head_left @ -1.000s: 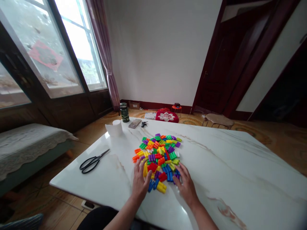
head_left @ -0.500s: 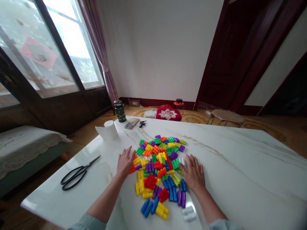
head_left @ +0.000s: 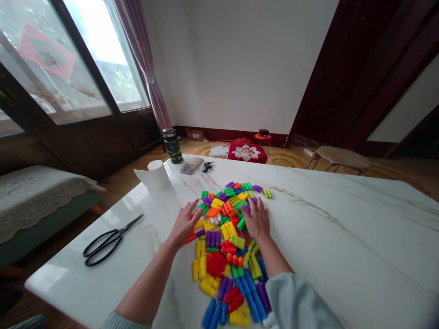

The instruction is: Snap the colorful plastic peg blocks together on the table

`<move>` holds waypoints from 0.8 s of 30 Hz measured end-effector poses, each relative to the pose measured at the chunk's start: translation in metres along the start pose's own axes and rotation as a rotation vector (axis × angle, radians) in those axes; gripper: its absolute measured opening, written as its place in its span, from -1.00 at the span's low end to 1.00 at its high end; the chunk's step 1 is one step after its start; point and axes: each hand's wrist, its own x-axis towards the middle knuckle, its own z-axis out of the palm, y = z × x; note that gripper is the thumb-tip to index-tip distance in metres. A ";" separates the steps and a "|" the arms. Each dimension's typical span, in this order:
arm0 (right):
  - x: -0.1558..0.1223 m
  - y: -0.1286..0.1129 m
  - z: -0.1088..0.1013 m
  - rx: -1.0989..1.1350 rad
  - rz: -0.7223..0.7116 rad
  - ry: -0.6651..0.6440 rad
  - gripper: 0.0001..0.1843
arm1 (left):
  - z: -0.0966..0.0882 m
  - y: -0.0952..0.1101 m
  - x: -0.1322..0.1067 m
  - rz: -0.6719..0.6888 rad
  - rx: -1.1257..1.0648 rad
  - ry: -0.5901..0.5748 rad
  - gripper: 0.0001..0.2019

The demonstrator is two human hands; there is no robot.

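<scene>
Marble surface [head_left: 343, 237], plastic blocks [head_left: 219, 237] heaped mid-surface, left hand [head_left: 185, 224] open at their 9 o'clock edge, right hand [head_left: 257, 220] open on top, scissors [head_left: 109, 240] at 9 o'clock

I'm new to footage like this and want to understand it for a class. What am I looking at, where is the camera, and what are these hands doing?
There is no machine here. The picture comes from one camera worn on a person's head, looking forward and down, so the arms reaching in from the bottom are that person's own.

In front of them is a white marble table with a heap of colourful plastic blocks on it. The left hand has its fingers spread at the edge of the heap, and the right hand lies on the blocks. Neither hand appears to hold anything.

Farther along the table are scissors, a paper roll, a bottle and keys.
</scene>
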 end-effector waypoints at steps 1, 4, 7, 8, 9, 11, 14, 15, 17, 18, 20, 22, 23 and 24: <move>-0.002 -0.011 0.005 -0.001 0.007 -0.008 -0.14 | -0.002 -0.001 0.000 0.004 -0.004 -0.004 -0.37; -0.002 -0.040 0.010 0.024 0.024 -0.088 -0.10 | -0.008 0.005 0.000 0.002 -0.018 0.027 -0.36; -0.008 -0.048 -0.006 0.159 -0.022 -0.218 -0.12 | -0.009 0.025 -0.008 0.054 0.018 0.086 -0.33; -0.017 -0.043 -0.016 0.213 -0.055 -0.252 -0.15 | -0.008 0.032 -0.013 0.094 0.047 0.081 -0.33; -0.031 -0.034 -0.026 0.259 -0.091 -0.269 -0.18 | -0.006 0.038 -0.019 0.139 0.085 0.065 -0.33; -0.073 -0.011 -0.045 0.249 -0.205 -0.238 -0.23 | -0.003 0.045 -0.033 0.197 0.175 0.022 -0.34; -0.150 0.025 -0.055 0.085 -0.325 -0.108 -0.14 | 0.001 0.043 -0.050 0.092 0.295 0.009 -0.35; -0.171 0.031 -0.052 0.044 -0.349 -0.075 -0.07 | 0.002 0.040 -0.053 0.027 0.317 0.012 -0.34; -0.197 0.030 -0.034 0.011 -0.382 -0.030 0.07 | 0.003 0.035 -0.056 -0.076 0.337 0.026 -0.33; -0.202 0.022 -0.023 0.008 -0.370 -0.021 0.07 | 0.003 0.033 -0.056 -0.099 0.336 0.035 -0.33; -0.198 -0.003 0.002 0.015 -0.301 0.050 0.02 | 0.004 0.032 -0.054 -0.105 0.319 0.052 -0.33; -0.183 -0.031 0.020 0.045 -0.227 0.081 -0.02 | 0.004 0.033 -0.052 -0.089 0.300 0.063 -0.36; -0.173 -0.043 0.025 0.071 -0.205 0.084 -0.05 | 0.005 0.032 -0.052 -0.076 0.296 0.071 -0.37; -0.163 -0.050 0.025 0.098 -0.200 0.078 -0.09 | 0.004 0.032 -0.051 -0.062 0.296 0.084 -0.39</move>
